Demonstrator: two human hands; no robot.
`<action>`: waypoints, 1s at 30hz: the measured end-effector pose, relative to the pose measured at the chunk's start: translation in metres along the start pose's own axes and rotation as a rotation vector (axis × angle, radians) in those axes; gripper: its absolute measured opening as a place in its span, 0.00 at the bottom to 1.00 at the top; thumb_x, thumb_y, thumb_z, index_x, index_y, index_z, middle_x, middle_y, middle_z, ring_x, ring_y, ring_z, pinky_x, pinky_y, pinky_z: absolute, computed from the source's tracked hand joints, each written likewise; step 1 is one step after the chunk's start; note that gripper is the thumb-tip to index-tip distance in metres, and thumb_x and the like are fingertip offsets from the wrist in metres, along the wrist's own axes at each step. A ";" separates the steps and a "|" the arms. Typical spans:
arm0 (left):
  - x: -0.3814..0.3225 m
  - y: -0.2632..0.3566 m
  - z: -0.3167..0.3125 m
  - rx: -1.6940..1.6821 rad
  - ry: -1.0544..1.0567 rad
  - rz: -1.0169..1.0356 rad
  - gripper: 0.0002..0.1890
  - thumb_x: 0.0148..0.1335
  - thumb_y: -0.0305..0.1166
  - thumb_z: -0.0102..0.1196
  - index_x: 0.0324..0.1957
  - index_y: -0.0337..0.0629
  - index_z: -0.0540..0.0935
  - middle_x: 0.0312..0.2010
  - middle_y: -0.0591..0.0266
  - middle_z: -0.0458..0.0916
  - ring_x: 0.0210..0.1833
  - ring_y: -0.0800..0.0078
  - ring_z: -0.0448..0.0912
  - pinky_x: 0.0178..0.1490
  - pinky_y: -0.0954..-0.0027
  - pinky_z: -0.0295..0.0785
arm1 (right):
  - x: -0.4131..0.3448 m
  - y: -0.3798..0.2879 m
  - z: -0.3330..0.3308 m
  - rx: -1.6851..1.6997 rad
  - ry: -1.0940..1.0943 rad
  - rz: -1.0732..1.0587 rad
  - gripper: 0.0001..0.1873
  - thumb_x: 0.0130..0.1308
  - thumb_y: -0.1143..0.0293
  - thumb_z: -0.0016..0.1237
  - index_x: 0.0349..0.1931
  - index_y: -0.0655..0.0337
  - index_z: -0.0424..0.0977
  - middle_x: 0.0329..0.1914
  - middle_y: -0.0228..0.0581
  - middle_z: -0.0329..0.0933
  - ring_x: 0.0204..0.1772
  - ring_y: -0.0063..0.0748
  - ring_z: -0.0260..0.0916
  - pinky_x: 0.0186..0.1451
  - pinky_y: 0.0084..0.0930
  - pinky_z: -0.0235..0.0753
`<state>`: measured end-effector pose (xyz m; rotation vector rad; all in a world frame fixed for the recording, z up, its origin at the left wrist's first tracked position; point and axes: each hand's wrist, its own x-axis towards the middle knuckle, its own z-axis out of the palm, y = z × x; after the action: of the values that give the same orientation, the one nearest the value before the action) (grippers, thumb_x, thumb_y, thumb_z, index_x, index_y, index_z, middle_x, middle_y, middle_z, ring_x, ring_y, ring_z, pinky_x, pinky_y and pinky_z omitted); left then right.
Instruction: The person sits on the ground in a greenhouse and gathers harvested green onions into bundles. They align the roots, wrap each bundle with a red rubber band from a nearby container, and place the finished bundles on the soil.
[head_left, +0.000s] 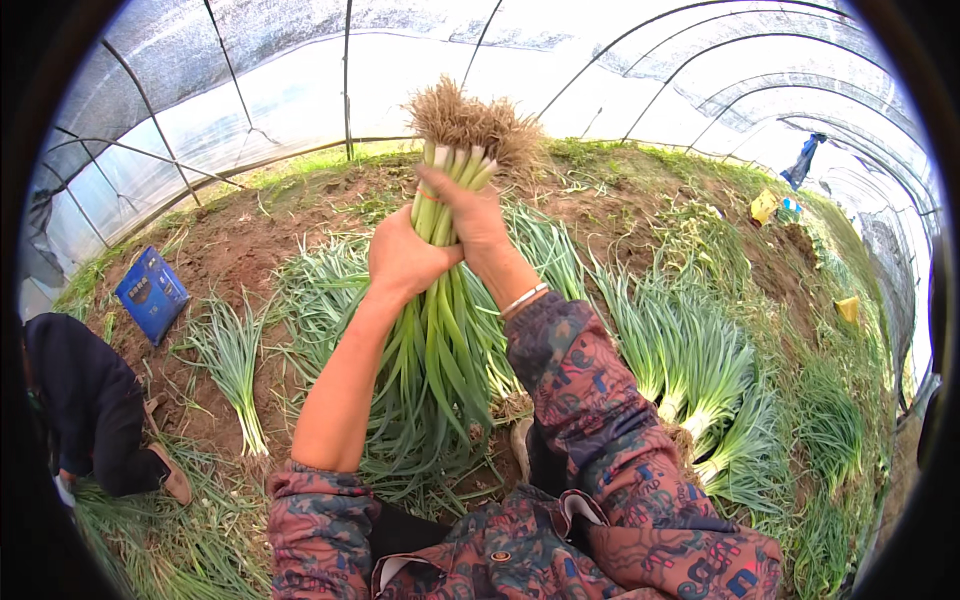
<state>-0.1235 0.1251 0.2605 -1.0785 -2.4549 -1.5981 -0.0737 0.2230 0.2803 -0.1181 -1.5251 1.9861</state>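
Both hands grip one bundle of long green leafy stalks (442, 315), probably leeks or garlic greens, held up with the roots away from me. Brown fibrous roots (480, 124) form its top, and the leaves hang down toward my body. My left hand (405, 259) wraps the stalks at mid-height. Slightly higher, my right hand (472, 214) clasps them from the right, its thumb across the pale stems. An orange-red band (427, 193) shows around the stems just above my left hand. Beneath the bundle, more cut greens (322, 277) lie on the soil.
Several bundles of greens (697, 382) lie at right, and a smaller bunch (238, 367) at left. A blue printed bag (152, 295) rests on the soil near a crouching person (90, 405). Metal hoops (347, 82) carry the tunnel's plastic sheeting. Yellow packaging (763, 206) lies far right.
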 end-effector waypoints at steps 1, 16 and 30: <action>0.001 0.000 0.003 0.051 0.014 -0.003 0.22 0.36 0.35 0.64 0.38 0.37 0.80 0.30 0.55 0.82 0.31 0.66 0.81 0.39 0.68 0.73 | 0.001 0.005 0.001 -0.024 -0.059 -0.039 0.22 0.50 0.58 0.63 0.40 0.63 0.73 0.37 0.34 0.76 0.41 0.25 0.73 0.46 0.23 0.74; -0.002 0.022 0.093 0.398 0.123 0.610 0.21 0.48 0.49 0.58 0.39 0.44 0.81 0.30 0.53 0.82 0.33 0.54 0.80 0.36 0.57 0.72 | -0.059 -0.096 -0.056 -2.209 -0.422 -1.169 0.22 0.55 0.62 0.47 0.52 0.53 0.71 0.52 0.41 0.72 0.64 0.42 0.60 0.66 0.56 0.51; -0.056 0.091 0.176 -0.049 -0.426 0.300 0.28 0.35 0.36 0.69 0.41 0.34 0.77 0.32 0.49 0.81 0.34 0.60 0.81 0.38 0.64 0.74 | -0.080 -0.121 -0.184 -2.315 -0.777 -0.207 0.07 0.38 0.65 0.59 0.22 0.48 0.80 0.25 0.28 0.79 0.31 0.32 0.78 0.34 0.31 0.76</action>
<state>0.0289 0.2597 0.2291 -1.8609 -2.3257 -1.4639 0.1202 0.3529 0.3046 -0.0710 -3.1135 -0.8762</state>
